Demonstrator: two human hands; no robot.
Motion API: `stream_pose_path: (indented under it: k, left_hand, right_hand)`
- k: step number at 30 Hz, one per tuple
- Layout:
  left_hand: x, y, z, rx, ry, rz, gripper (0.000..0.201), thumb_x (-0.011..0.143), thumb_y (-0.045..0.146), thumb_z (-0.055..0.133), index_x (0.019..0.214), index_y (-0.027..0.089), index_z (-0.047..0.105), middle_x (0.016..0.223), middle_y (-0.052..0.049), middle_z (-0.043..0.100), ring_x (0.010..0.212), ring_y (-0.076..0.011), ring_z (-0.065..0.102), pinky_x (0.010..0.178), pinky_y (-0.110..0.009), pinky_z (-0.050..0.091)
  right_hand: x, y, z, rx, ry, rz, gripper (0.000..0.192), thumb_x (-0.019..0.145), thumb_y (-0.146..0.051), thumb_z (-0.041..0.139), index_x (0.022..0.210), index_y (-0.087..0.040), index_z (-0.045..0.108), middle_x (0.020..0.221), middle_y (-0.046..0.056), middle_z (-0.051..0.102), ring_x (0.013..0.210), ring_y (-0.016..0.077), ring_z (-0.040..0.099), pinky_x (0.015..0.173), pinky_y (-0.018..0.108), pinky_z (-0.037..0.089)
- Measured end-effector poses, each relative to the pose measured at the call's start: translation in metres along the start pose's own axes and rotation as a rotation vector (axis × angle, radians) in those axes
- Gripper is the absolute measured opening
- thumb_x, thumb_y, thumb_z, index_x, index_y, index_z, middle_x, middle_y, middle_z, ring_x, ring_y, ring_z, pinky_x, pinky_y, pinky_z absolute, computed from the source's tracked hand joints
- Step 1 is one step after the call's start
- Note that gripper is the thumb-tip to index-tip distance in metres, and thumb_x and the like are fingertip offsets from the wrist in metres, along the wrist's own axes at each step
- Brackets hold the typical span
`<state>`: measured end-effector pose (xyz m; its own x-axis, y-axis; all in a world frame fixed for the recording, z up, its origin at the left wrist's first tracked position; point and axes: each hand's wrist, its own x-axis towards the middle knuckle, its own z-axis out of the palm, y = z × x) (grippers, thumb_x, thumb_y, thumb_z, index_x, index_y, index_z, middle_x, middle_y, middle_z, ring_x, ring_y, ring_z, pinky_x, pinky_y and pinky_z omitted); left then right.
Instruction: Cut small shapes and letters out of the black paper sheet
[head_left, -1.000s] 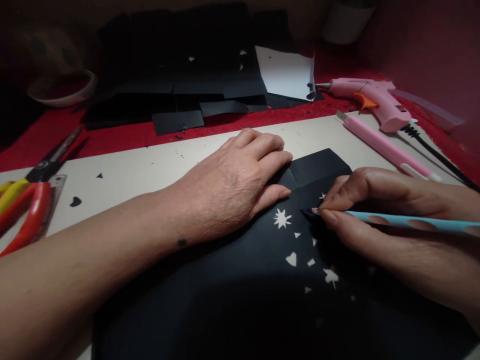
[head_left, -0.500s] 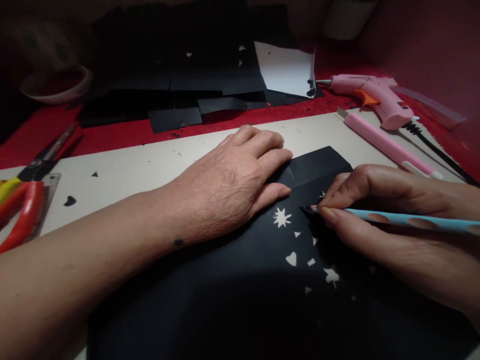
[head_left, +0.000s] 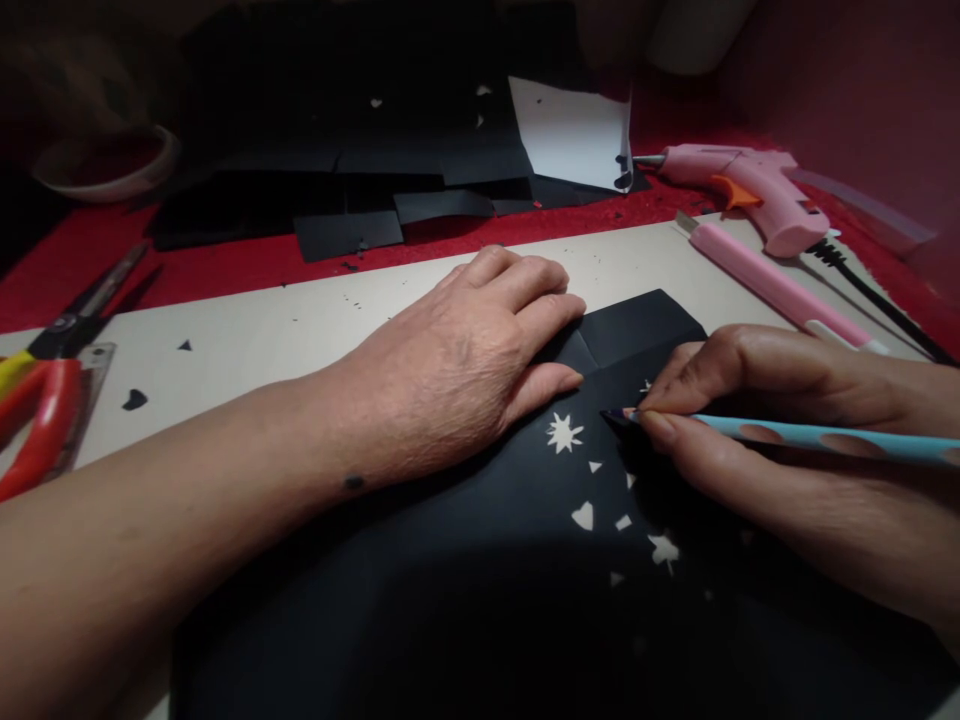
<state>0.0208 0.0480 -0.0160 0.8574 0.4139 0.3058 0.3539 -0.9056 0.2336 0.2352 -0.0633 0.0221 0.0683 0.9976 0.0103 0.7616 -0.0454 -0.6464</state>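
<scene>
My right hand (head_left: 757, 420) pinches a light-blue pencil (head_left: 810, 438) near its dark point, and the tip is at the surface of a black card sheet (head_left: 420, 600). Cut-out shapes in the card let the pale surface below show: a many-pointed star (head_left: 564, 433), a heart (head_left: 583, 516), a leaf-like star (head_left: 664, 551) and several small triangles and squares. My left hand (head_left: 495, 345) lies on the upper part of the card, thumb apart from the fingers, which bend over toward its far edge. A creased flap (head_left: 641, 325) sticks out beyond that hand.
At the left lie red-and-yellow-handled scissors (head_left: 56, 375) and small black scraps (head_left: 135, 400). A pink box cutter (head_left: 772, 280) and a pink glue gun (head_left: 742, 190) are at the right. Black card pieces (head_left: 349, 235), a white sheet (head_left: 574, 135) and a bowl-like rim (head_left: 112, 185) stand behind.
Both hands and the pencil hold nearly the same place. The background has shifted very slightly in view, toward the left and up at the left side.
</scene>
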Motion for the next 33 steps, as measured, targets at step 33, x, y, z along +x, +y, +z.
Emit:
stream_pose_path:
  k: [33]
  left_hand:
    - [0.000,0.000,0.000,-0.004,0.005,-0.001,0.050,0.110,0.050,0.048,0.140,0.015,0.065,0.142,-0.016,0.066,0.127,-0.0352,0.060,0.113,-0.057,0.053]
  right_hand:
    - [-0.007,-0.011,0.002,0.037,-0.018,0.095,0.026,0.087,-0.041,0.070,0.064,-0.030,0.067,0.073,-0.005,0.077,0.057,0.0134,0.058,0.046,0.025,0.041]
